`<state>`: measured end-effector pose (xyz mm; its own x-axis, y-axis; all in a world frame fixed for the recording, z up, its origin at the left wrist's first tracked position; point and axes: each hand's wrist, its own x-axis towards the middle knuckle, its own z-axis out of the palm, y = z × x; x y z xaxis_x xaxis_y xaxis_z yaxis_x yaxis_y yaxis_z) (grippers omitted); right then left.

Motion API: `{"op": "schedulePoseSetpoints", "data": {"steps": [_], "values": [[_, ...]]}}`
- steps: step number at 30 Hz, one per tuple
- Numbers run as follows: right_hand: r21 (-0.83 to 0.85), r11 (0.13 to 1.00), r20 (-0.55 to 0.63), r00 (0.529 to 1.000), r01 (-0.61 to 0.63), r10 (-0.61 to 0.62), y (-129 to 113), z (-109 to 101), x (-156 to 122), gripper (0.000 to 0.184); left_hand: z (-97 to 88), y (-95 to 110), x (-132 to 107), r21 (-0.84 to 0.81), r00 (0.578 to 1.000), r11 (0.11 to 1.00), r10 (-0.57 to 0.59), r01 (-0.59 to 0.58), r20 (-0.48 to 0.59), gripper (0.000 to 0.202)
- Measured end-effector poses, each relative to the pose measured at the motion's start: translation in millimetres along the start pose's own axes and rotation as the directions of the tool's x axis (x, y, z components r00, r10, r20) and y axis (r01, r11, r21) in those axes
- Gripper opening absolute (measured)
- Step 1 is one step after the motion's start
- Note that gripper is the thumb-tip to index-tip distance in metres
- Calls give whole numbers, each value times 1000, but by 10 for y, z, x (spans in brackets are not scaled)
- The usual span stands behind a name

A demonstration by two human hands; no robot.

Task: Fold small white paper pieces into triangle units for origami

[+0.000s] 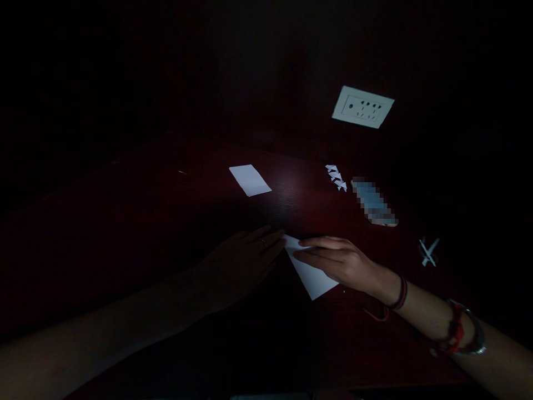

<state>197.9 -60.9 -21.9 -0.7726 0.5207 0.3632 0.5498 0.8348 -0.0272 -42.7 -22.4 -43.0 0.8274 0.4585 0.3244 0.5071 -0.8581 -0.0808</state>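
Note:
The scene is very dark. A small white sheet of paper (313, 276) lies on a dark red wooden table (175, 222), one corner folded into a point. My right hand (338, 262) rests flat on it, fingers stretched out and pressing the fold. My left hand (244, 261), with a ring on one finger, lies flat beside the paper, its fingertips touching the paper's upper corner. Red cords and a bangle circle my right wrist.
Another white paper rectangle (250, 180) lies farther back. Several small folded paper pieces (336, 177) sit beside a phone (373, 203). Crossed white paper strips (428, 252) lie at the right. A white wall socket (362, 106) is behind the table.

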Motion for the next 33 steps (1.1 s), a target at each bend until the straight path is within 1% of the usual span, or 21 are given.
{"op": "schedulePoseSetpoints", "data": {"steps": [3,6,9,15,19,22,24,26,28,33], "values": [[-5,1000,-7,1000,-4,4,0,2,1,32,8,6,-3,25,1000,1000,10,-10,-9,37],[-9,1000,-20,1000,3,-3,-1,4,1,32,-7,10,0,37,1000,999,11,-12,24,36],[-3,1000,-23,1000,11,-11,4,8,3,32,-29,6,-1,22,998,1000,-6,5,54,36],[41,999,8,1000,-4,4,22,1,-9,35,-32,-20,3,-29,998,1000,1,1,68,36],[136,988,60,996,-77,69,7,-56,3,37,-21,-28,18,-53,998,999,-3,6,62,37],[248,958,34,989,-146,142,2,-94,71,33,-27,-28,26,-72,998,997,1,3,62,38],[279,941,16,980,-194,198,6,-97,139,34,-28,-30,28,-77,998,997,6,-2,59,37],[248,940,21,972,-234,236,9,-83,206,39,-18,-35,27,-77,999,997,13,-9,49,37],[188,951,48,969,-246,241,2,-61,257,43,-2,-39,25,-72,999,997,15,-12,38,37],[91,971,82,974,-220,212,-40,-30,306,48,30,-41,31,-60,1000,998,16,-16,10,36]]}}
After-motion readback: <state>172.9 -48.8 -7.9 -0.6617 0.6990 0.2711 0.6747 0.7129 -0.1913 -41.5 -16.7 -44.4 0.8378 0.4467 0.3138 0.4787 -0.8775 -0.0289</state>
